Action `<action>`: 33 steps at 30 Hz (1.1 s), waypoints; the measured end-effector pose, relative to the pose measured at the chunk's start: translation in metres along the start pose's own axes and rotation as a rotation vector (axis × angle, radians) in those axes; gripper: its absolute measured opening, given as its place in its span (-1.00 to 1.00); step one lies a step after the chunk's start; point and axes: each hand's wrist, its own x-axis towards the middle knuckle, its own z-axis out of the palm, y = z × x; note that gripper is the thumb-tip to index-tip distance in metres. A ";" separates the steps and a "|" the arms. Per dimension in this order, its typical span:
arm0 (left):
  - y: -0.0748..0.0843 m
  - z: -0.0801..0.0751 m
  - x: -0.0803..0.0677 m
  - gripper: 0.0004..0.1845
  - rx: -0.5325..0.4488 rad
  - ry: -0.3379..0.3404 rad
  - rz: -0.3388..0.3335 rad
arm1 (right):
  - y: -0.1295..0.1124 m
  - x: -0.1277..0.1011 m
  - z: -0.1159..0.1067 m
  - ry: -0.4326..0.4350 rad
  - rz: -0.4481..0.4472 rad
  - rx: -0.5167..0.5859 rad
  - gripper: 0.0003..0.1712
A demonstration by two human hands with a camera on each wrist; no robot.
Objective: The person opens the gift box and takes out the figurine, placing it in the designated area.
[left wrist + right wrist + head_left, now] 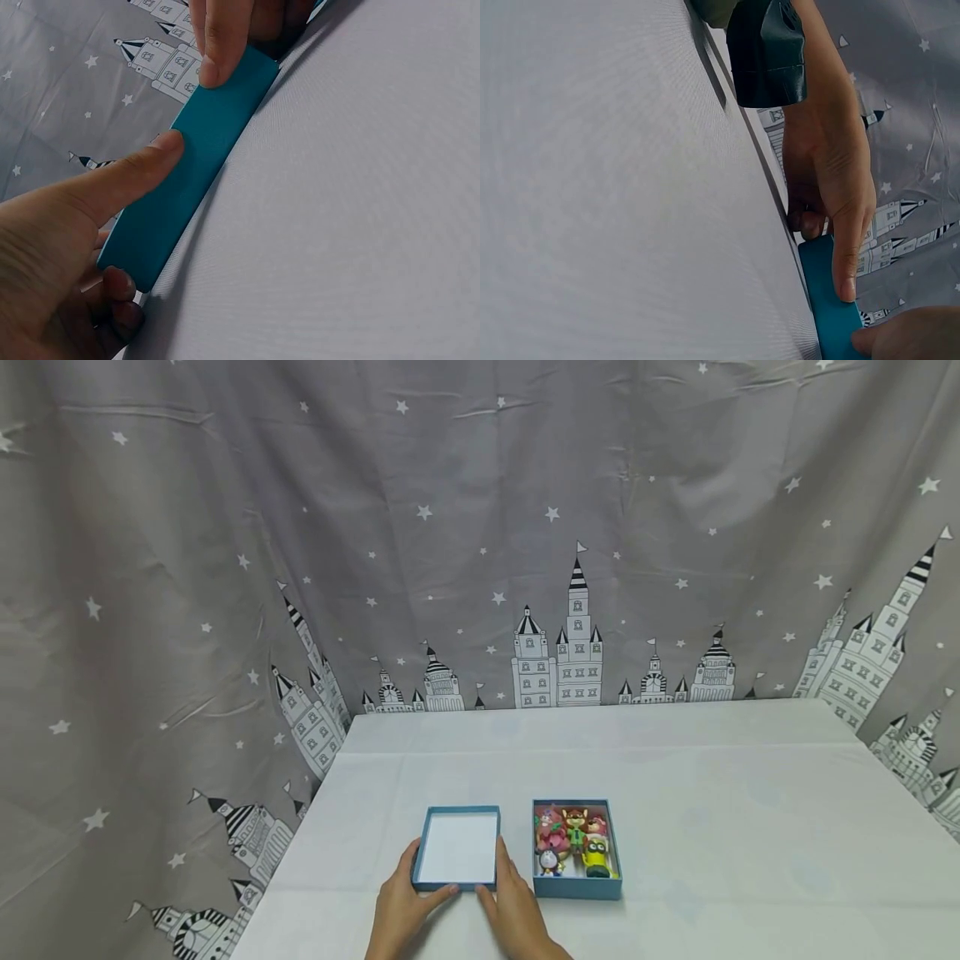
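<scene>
Left hand (402,902) and right hand (517,903) are pinching the shallow blue lid (459,847) by its near corners, so it's sitting between them, box (577,888) of toy figures (576,833) lying just right of the right grip.

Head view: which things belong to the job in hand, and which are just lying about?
Part of the job:
shallow blue tray, held by the left hand and right hand
probably the matching blue box and its toy figures, untouched

Merely around it:
white table cover
grey castle-print curtain
</scene>
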 end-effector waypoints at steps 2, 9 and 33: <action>-0.001 0.001 0.000 0.05 0.009 -0.001 0.003 | 0.001 0.000 0.001 -0.001 0.005 -0.003 -0.16; 0.002 -0.002 0.000 0.06 0.032 -0.022 0.012 | 0.002 0.002 0.001 0.000 0.017 -0.019 -0.18; 0.062 -0.035 0.005 -0.36 -0.083 0.164 -0.046 | -0.042 -0.021 -0.058 -0.148 -0.174 -0.009 -0.14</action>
